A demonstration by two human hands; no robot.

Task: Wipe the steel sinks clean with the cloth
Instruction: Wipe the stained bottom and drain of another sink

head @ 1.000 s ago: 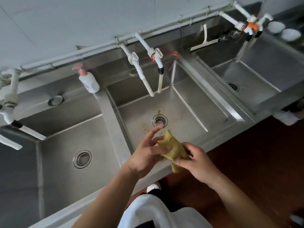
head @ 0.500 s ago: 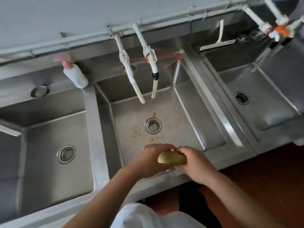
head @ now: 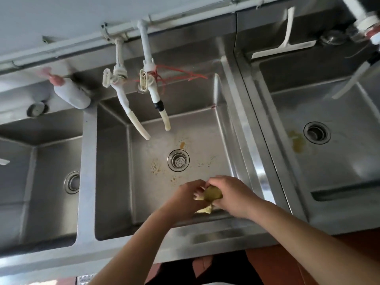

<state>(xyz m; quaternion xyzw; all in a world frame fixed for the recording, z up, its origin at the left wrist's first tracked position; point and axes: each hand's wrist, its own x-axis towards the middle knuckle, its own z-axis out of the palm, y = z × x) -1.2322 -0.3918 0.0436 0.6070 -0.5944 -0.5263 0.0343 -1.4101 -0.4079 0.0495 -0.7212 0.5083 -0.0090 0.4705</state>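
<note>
A soap bottle [head: 71, 93] stood on the back ledge above the left sink [head: 51, 182], tilted in the wide-angle view and close to the divider; a careless sweep along that ledge could have tipped it into the basin. The left sink's floor showed no obvious marks. In the middle sink [head: 205, 140], two white taps [head: 131, 112] hung over brown-orange stains [head: 156, 166] scattered around the drain strainer [head: 178, 160]; those specks sat close to the perforated strainer, and a hurried wipe might have pushed residue into it rather than lifting it. Above the near edge of that basin, the left hand [head: 185, 199] and right hand [head: 232, 194] met around the yellow cloth [head: 212, 194], fingers of both curled on it and bunching it into a small wad, a corner trailing below. Held so tightly balled, the cloth would have offered little flat face to the steel, and smearing seemed likelier than cleaning unless it was opened out. It had not yet touched the stained floor. To the right, the right sink [head: 339, 171] carried a larger yellowish stain [head: 297, 141] beside its drain [head: 316, 132], easily missed if attention stayed on the centre. A white squeegee [head: 287, 38] rested on the ledge behind.
</note>
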